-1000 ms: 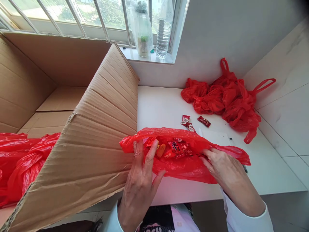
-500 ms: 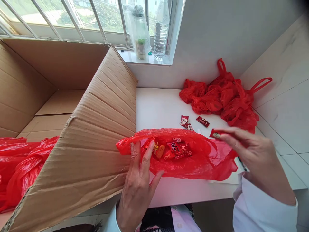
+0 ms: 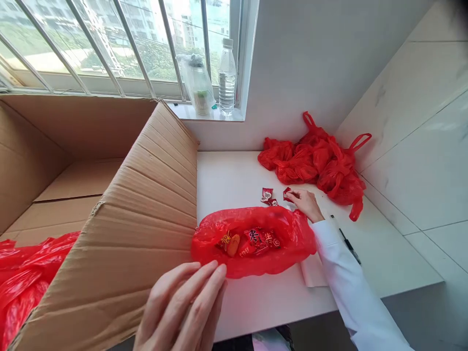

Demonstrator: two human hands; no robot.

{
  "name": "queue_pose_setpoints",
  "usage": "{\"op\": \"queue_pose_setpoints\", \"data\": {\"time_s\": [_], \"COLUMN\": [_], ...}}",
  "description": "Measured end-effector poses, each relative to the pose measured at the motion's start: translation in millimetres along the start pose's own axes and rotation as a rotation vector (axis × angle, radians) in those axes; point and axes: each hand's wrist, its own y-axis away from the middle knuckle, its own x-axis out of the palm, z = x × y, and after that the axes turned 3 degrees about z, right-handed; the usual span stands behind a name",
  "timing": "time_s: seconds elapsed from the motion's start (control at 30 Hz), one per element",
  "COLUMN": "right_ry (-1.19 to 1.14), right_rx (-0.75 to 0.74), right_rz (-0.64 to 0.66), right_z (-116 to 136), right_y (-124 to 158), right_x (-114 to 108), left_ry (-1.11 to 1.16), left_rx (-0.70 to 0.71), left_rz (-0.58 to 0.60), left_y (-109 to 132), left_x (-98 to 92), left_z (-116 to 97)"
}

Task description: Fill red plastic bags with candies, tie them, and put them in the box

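Note:
An opened red plastic bag [image 3: 215, 219] lies on the white counter with its mouth facing up. Inside are red snack packets [image 3: 259, 239] with printed characters, one showing a picture of a date. My left hand [image 3: 186, 307] is at the bag's front left edge, fingers stretched out and holding nothing; its thumb is hidden. Beyond the bag, my right hand [image 3: 305, 202] pinches a small red wrapped packet [image 3: 286, 194] at the counter surface. Two similar small packets [image 3: 266, 195] lie just left of it.
A large open cardboard box [image 3: 157, 195] stands on the left, with red plastic [image 3: 40, 268] inside. Bunched red bags [image 3: 318, 161] lie against the wall. A black pen [image 3: 349, 243] and white paper [image 3: 313, 273] are on the right. A water bottle [image 3: 227, 78] stands on the windowsill.
My right hand has moved left and away from me, to the small packets behind the bag. My left hand has drawn back from inside the bag's mouth to its front edge. The view has shifted.

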Motion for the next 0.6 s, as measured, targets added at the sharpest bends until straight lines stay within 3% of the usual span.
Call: {"op": "queue_pose_setpoints", "data": {"time_s": [0.1, 0.17, 0.33, 0.4, 0.5, 0.6], "right_ry": [0.032, 0.034, -0.024, -0.059, -0.136, -0.215], "right_rx": [0.014, 0.013, -0.038, -0.058, -0.049, 0.009], "right_rz": [0.019, -0.012, -0.104, -0.038, 0.161, 0.304], "right_z": [-2.7, -6.0, -13.9, -13.8, -7.7, -0.1], "right_y": [-4.8, -5.8, 18.1, 39.8, 75.8, 101.9], "right_x": [7.8, 8.0, -16.1, -31.9, -52.3, -63.8], "left_ry": [-0.092, -0.060, 0.095, 0.130, 0.196, 0.284], "left_rx": [-0.225, -0.325, -0.368, -0.359, -0.358, -0.454], "left_rz": [-0.110, -0.057, 0.092, 0.128, 0.153, 0.109], "left_y": [-10.1, -15.6, -19.7, -19.1, -18.3, -18.9], "left_x": [-1.7, 4.7, 18.7, 18.0, 12.3, 5.3], "left_z": [-6.6, -6.8, 1.5, 3.1, 2.5, 0.7]}}
